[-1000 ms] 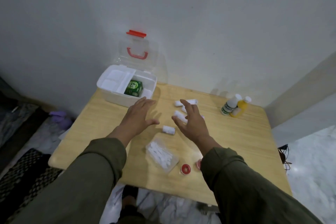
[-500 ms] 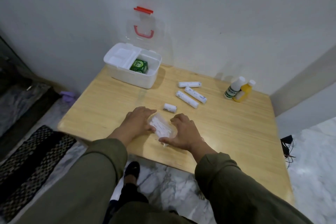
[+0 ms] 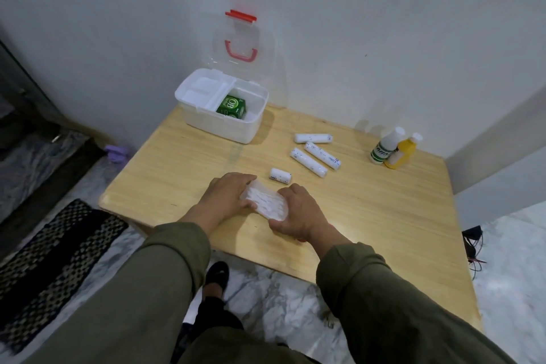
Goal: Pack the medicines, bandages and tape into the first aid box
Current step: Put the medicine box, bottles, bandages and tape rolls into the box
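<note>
Both hands are on it: the left hand (image 3: 229, 196) grips the far-left end of a clear plastic packet (image 3: 264, 203) of white pieces, fingers curled over its edge, and the right hand (image 3: 298, 216) clamps the near-right end, thumb tucked underneath. That packet sits low at the near edge of the wooden table (image 3: 384, 216), and I can't tell whether it has lifted clear of the wood yet.

Just beyond it lies 1 short white roll (image 3: 280, 176), and farther right 3 longer white rolls (image 3: 314, 154) lie loose, 2 of them side by side and 1 apart toward the wall. Over by the right corner stand 2 bottles touching each other, a white bottle (image 3: 385, 146) and a yellow bottle (image 3: 403, 152).

At the far left corner waits the first aid box (image 3: 221, 111), clear lid (image 3: 240, 38) tipped back against the wall, red handle showing. Inside, 1 green carton (image 3: 231, 106) sits in the open compartment beside a white tray.

So the score, by my reading: 1 item packed, and the packet, 4 rolls and 2 bottles yet to go. Early days.

Obstacles? The path from packet to box looks open, with the short roll just off to its right. A patterned mat (image 3: 59, 248) and purple object (image 3: 116, 152) lie on the floor at left, cables at right.
</note>
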`<state>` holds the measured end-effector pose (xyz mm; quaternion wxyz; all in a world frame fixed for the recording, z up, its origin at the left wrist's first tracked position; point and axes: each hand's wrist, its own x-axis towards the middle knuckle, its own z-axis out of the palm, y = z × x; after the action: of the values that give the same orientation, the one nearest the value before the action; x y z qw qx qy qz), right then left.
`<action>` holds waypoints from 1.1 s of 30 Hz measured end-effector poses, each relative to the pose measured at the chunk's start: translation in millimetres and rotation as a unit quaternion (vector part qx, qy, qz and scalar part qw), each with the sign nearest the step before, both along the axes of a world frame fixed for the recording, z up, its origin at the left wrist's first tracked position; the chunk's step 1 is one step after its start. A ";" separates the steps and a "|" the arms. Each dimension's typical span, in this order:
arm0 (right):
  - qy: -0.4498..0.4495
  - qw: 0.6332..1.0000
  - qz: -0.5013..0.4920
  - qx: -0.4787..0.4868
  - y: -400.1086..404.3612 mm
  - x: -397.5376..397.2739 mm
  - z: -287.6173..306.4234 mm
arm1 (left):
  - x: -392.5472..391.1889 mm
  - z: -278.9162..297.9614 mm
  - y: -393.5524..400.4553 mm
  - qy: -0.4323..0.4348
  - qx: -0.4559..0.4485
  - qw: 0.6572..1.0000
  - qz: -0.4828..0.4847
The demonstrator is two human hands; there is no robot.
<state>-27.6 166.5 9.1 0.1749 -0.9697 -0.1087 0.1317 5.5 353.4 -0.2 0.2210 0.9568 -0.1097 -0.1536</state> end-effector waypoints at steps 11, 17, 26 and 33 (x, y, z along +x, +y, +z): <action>-0.138 0.966 -0.060 0.208 -0.8 49.1 73.8 | 58.9 60.5 40.3 -0.147 -0.114 0.979 0.082; -0.222 0.942 -0.066 0.242 13.9 88.9 98.9 | 102.6 78.2 60.0 -0.168 -0.087 0.976 0.111; -0.196 0.949 -0.068 0.238 38.9 144.2 92.0 | 153.0 73.1 86.4 -0.090 0.016 0.985 0.145; -0.139 0.966 -0.057 0.211 46.3 167.3 80.3 | 169.2 58.5 94.6 -0.029 0.009 0.987 0.157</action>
<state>139.7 212.8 89.3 0.3664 -0.9241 -0.1015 -0.0402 174.7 448.0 58.3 0.2300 0.9683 0.0367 -0.0901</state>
